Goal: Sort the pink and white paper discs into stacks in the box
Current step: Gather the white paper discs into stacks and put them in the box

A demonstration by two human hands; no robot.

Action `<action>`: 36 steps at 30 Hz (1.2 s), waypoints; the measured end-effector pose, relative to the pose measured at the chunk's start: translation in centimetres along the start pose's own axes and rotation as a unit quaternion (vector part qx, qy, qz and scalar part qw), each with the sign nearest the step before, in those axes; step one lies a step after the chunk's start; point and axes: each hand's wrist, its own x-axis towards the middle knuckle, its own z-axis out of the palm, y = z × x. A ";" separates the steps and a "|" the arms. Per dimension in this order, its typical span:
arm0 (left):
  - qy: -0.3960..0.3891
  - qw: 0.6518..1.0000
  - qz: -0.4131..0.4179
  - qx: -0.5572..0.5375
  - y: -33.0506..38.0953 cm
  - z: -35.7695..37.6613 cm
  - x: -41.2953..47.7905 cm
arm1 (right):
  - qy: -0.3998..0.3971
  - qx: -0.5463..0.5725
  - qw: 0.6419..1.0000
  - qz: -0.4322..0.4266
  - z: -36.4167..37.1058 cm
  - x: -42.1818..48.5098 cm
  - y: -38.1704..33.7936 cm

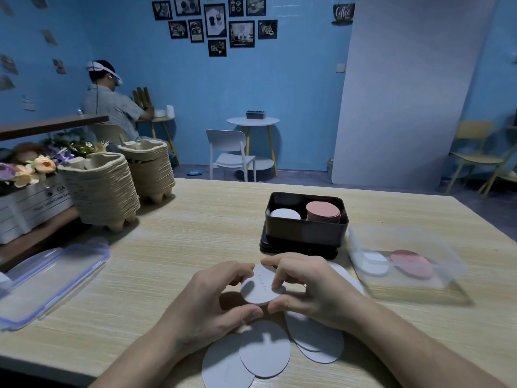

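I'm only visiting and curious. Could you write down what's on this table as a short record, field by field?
Hands: left hand and right hand grip a white disc between them
Black box: white stack on the left, taller pink stack on the right
Loose white discs: overlapping on the table, nearest the person
Clear tub: right of the box; white paper and pink paper inside, count unclear
Clear lid: far left

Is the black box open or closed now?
Open. The black box has no lid on top, and a white stack and a pink stack show inside it.
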 end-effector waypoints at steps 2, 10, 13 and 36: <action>-0.002 1.000 0.005 0.000 0.0 0.0 0.0 | -0.008 0.010 1.000 0.010 -0.2 -0.2 -0.1; -0.028 0.999 0.025 -0.018 0.8 -0.3 0.3 | -0.078 -0.037 0.996 0.012 -0.4 0.0 -0.9; -0.032 0.999 0.023 -0.017 0.8 -0.3 0.3 | -0.089 -0.050 0.995 0.015 -0.3 0.0 -1.1; -0.167 0.984 -0.031 0.054 3.4 -0.5 -0.6 | -0.066 -0.073 0.993 0.062 -2.5 -1.1 -0.4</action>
